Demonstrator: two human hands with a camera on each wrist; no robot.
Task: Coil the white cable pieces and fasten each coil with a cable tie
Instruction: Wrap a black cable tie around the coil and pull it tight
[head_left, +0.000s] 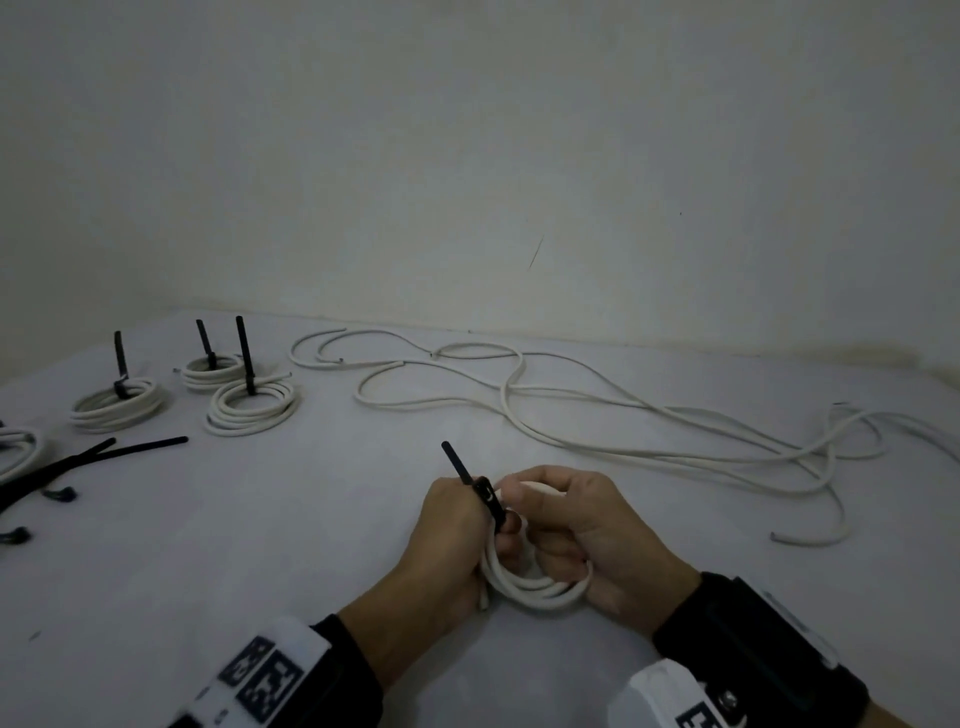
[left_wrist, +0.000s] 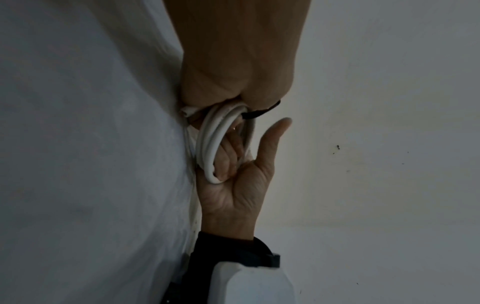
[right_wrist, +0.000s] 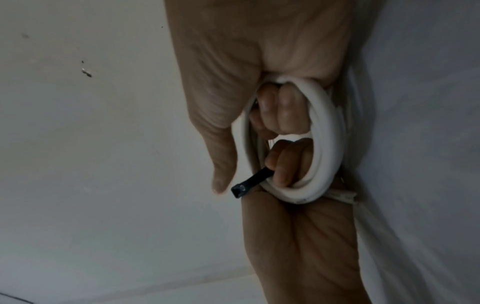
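three tied coils (head_left: 253, 402) stand at the far left of the table (head_left: 311, 519), each with a black tie pointing up, and a part of a fourth coil shows at the left edge. so i judge that several pieces are done. loose cable (head_left: 597, 415) lies spread over the right half of the table, so more coiling is left. spare ties (head_left: 98, 454) lie at the left, near the finished coils. the hands are together over the near middle of the table, both on one new coil (head_left: 530, 584). the right hand (head_left: 587, 535) has its fingers curled through the ring and grips it. the left hand (head_left: 449, 525) holds the other side of the coil and pinches a tie (head_left: 475, 486) against it. the tie goes around the strands, but i cannot tell if it is already locked. there are no containers here; everything lies direct on the table.
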